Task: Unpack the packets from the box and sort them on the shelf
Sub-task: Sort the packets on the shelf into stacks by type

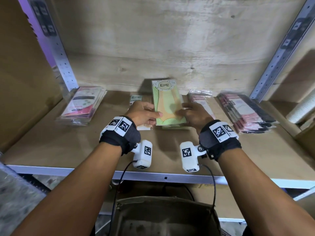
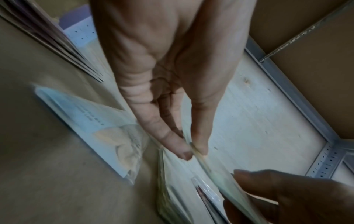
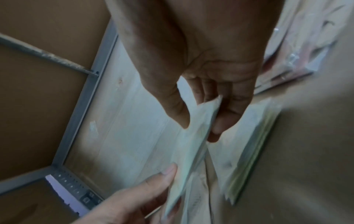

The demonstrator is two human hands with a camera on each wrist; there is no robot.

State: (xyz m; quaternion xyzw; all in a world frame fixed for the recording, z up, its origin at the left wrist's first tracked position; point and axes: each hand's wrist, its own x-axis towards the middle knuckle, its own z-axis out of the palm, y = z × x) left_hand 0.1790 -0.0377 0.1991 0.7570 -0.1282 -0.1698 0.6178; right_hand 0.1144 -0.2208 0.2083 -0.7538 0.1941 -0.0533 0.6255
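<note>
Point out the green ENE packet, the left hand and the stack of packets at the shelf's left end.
green ENE packet [image 1: 164, 96]: head view, upper front face.
left hand [image 1: 142, 112]: head view, back of hand.
left-end stack [image 1: 83, 103]: head view, top packet.

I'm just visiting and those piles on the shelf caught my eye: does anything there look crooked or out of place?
Mildly. The pink stack on the left and the dark-and-pink stack on the right are fanned and slanted, not squared. The green packet is tilted up off its pile only because both hands, left hand and right hand, hold it.
</note>
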